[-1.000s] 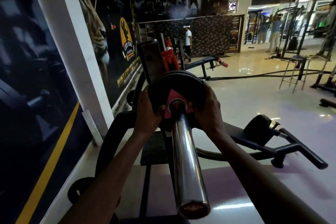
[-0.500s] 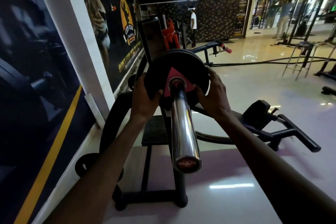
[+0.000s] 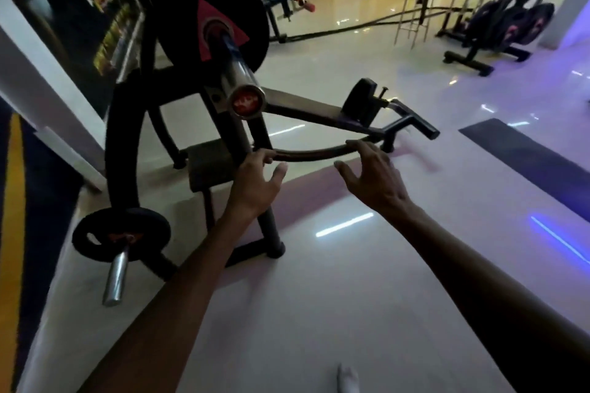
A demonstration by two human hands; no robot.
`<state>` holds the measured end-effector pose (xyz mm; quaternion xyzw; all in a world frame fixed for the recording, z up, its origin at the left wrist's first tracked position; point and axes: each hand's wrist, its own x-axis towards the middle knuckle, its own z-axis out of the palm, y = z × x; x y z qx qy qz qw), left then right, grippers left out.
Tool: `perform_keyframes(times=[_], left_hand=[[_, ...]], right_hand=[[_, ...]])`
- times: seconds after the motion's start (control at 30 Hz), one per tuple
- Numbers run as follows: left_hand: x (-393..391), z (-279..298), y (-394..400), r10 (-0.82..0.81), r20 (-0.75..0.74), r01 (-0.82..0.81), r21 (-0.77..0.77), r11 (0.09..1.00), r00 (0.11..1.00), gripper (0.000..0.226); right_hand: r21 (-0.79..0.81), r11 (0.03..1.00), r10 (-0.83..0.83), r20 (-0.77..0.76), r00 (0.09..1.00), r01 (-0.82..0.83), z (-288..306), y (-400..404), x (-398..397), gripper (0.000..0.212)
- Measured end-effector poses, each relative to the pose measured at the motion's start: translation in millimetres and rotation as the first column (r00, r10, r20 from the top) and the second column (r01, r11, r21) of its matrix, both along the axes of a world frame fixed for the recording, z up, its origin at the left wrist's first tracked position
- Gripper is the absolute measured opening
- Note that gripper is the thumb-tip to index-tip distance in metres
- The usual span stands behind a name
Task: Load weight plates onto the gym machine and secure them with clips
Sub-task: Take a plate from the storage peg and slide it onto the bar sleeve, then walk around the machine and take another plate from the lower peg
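Note:
A black weight plate (image 3: 188, 0) with a red triangle mark sits far up the chrome sleeve (image 3: 240, 78) of the black gym machine (image 3: 124, 124), near the top left. No hand touches it. My left hand (image 3: 255, 183) hangs open below the sleeve's end, fingers spread, in front of the machine's frame. My right hand (image 3: 375, 180) is open too, a little to the right, over the floor. A smaller black plate (image 3: 99, 241) rests on a low chrome peg (image 3: 115, 277) at the lower left. I see no clips.
A wall with posters runs along the left. A black padded lever arm (image 3: 364, 104) sticks out to the right of the machine. A plate rack (image 3: 510, 25) and a metal stool (image 3: 415, 9) stand on the glossy floor at the back right. A dark mat (image 3: 530, 159) lies right.
Both hands have let go of the big plate and dropped away from it, now open below the sleeve's end. The view has tilted down and turned right.

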<state>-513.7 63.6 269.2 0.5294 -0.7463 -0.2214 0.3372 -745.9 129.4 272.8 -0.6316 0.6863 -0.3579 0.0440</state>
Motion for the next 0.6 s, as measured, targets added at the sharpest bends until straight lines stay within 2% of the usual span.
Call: perform_keyframes(times=[0.2, 0.43, 0.6], left_hand=[[-93.3, -39.9, 43.7, -0.206, 0.178, 0.194, 0.081, 0.978, 0.962, 0.048], [-255.4, -62.7, 61.2, -0.384, 0.342, 0.378, 0.086, 0.922, 0.858, 0.058], [-380.0, -72.1, 62.0, -0.46, 0.412, 0.452, 0.124, 0.884, 0.787, 0.068]], right_hand=[[0.144, 0.967, -0.2, -0.074, 0.977, 0.208, -38.0, 88.9, -78.9, 0.062], [0.161, 0.9, -0.395, -0.099, 0.914, 0.406, -68.0, 150.6, -225.1, 0.059], [0.196, 0.855, -0.46, -0.137, 0.877, 0.479, -80.3, 172.4, -339.9, 0.058]])
